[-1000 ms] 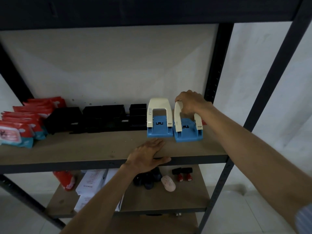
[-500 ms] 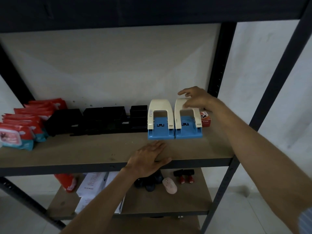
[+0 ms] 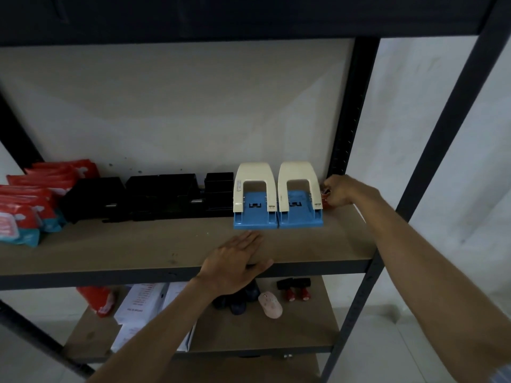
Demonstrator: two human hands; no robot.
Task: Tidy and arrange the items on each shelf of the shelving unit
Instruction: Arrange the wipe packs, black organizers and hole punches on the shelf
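Observation:
Two hole punches with cream handles and blue bases stand side by side on the wooden shelf [image 3: 138,244]: the left punch [image 3: 254,197] and the right punch [image 3: 300,196] touch each other. My right hand [image 3: 341,190] is just right of them, fingers curled round a small red box [image 3: 325,196], mostly hidden by the hand. My left hand [image 3: 237,262] lies flat on the shelf's front edge, below the left punch, holding nothing.
Black boxes [image 3: 154,196] line the back of the shelf left of the punches. Red and teal wipe packs [image 3: 30,205] are stacked at far left. The lower shelf holds white boxes [image 3: 143,302], a pink mouse [image 3: 271,304], dark items and a red pack. Black uprights [image 3: 351,111] frame the right side.
My right hand set the right punch straight beside the left one, let go of it, and moved right to grip the small red box. My left hand stayed on the shelf edge.

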